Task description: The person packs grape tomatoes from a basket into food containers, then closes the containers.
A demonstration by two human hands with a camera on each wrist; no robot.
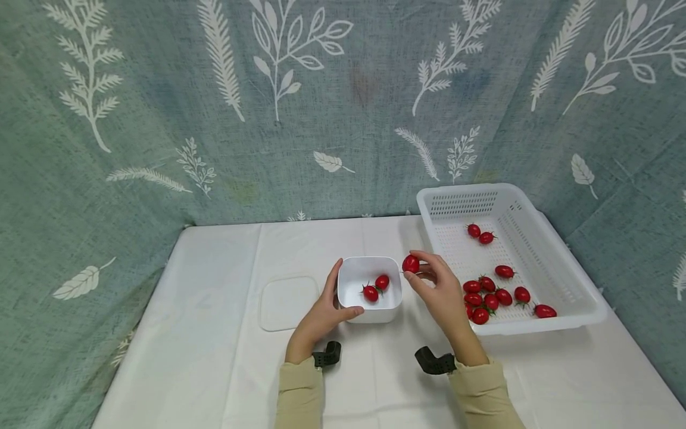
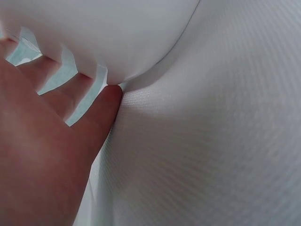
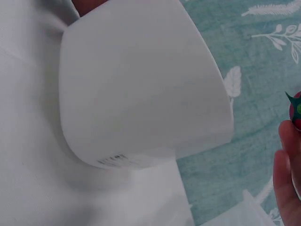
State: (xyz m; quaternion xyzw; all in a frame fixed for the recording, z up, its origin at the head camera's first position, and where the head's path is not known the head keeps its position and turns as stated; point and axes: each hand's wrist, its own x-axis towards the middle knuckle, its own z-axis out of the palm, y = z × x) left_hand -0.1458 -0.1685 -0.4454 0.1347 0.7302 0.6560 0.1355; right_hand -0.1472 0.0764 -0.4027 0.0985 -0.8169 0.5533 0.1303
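A small white square container (image 1: 371, 317) stands on the table with two cherry tomatoes (image 1: 370, 293) on its floor. My left hand (image 1: 317, 319) grips it at the left side, the thumb over the front rim. Close to the right rim, my right hand (image 1: 442, 295) pinches another cherry tomato (image 1: 410, 263) between thumb and fingertips. In the right wrist view, the held tomato's green calyx (image 3: 297, 109) shows at the right edge, beside the container's plain outer wall (image 3: 141, 84). The left wrist view has the left fingers (image 2: 80, 89) against the container's side.
At the right stands a large white perforated basket (image 1: 536, 326) with several cherry tomatoes (image 1: 504, 297) inside, most near its front left corner. A pale square lid (image 1: 288, 305) lies flat left of the container. Patterned green cloth (image 1: 321, 119) hangs behind the white-covered table (image 1: 203, 333).
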